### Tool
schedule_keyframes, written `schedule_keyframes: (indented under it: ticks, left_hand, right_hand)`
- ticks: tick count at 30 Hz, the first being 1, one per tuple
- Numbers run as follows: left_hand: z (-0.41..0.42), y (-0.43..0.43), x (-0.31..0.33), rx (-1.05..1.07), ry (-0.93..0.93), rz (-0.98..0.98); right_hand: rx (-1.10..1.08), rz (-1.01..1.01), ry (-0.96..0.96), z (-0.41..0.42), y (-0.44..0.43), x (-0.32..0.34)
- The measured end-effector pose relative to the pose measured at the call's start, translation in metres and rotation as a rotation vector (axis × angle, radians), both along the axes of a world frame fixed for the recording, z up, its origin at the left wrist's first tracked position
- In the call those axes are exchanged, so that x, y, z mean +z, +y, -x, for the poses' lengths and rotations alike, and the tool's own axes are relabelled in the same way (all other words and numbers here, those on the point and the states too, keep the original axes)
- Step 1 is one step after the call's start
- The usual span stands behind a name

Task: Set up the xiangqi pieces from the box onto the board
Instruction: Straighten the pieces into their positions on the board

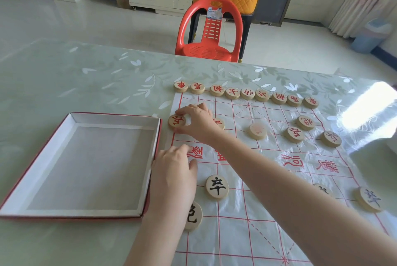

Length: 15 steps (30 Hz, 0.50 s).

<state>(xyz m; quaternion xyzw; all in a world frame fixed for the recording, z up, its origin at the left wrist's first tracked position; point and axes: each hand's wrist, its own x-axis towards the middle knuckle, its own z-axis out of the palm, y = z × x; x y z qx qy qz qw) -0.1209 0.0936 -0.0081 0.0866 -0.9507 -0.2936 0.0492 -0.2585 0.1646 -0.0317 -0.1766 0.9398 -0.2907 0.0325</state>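
Observation:
A thin plastic xiangqi board (265,207) with red lines lies on the table. My right hand (198,121) reaches across to the board's left edge, its fingertips shut on a red-lettered wooden piece (175,121). My left hand (174,176) rests flat on the board's left edge beside the box, holding nothing. A row of red pieces (247,94) lines the far edge, and several more red pieces (294,134) stand in front of that row. Black pieces (217,187) sit on the near half, one (194,217) partly under my left wrist. The box (116,119) at the left shows no pieces inside.
A red plastic chair (209,36) stands past the table's far edge, with an orange chair behind it. The table has a floral glass-like cover (96,81). Bright glare (369,104) falls on the right side of the board.

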Motion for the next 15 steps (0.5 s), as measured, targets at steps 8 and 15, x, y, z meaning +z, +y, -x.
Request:
schedule_keyframes:
  ticks: [8,15]
  left_hand:
    - [0.001,-0.001,-0.004,-0.003,0.085,-0.074]
    - [0.002,0.003,0.001,-0.037,0.172,-0.104]
  right_hand:
    - [-0.164,0.372,-0.085,-0.037,0.046,0.031]
    - [-0.342,0.375,-0.141,-0.148,0.141,0.040]
